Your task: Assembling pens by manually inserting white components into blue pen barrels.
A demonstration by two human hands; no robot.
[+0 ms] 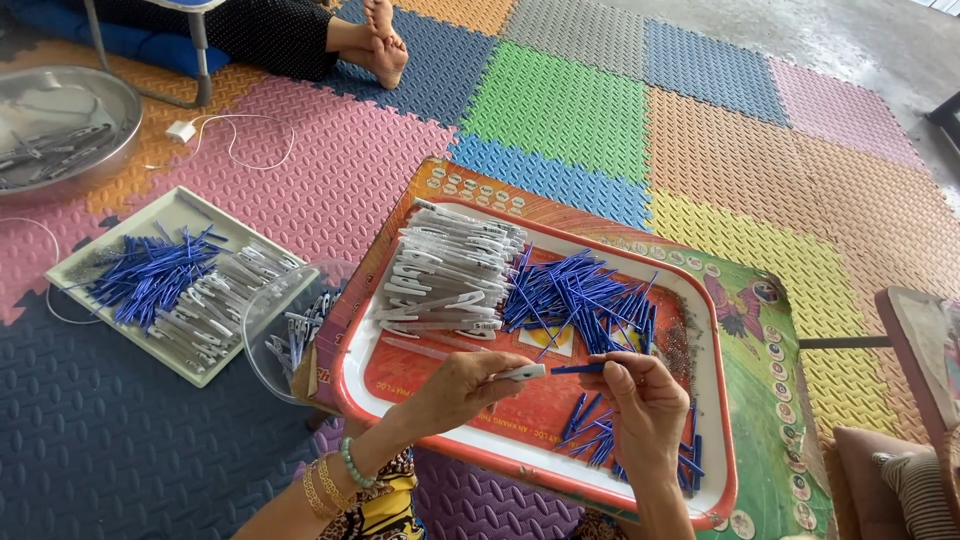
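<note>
Clips point(447, 272) left of sticks point(575, 295) in tray point(712, 400); bowl point(262, 330) left of tray.

Home floor workspace: colourful foam mats point(560, 110), trays of small parts point(700, 300)

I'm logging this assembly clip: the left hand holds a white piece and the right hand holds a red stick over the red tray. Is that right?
Not quite. In the head view the right hand pinches a blue stick, not a red one. The left hand does hold a white piece, both over the red tray.
</note>
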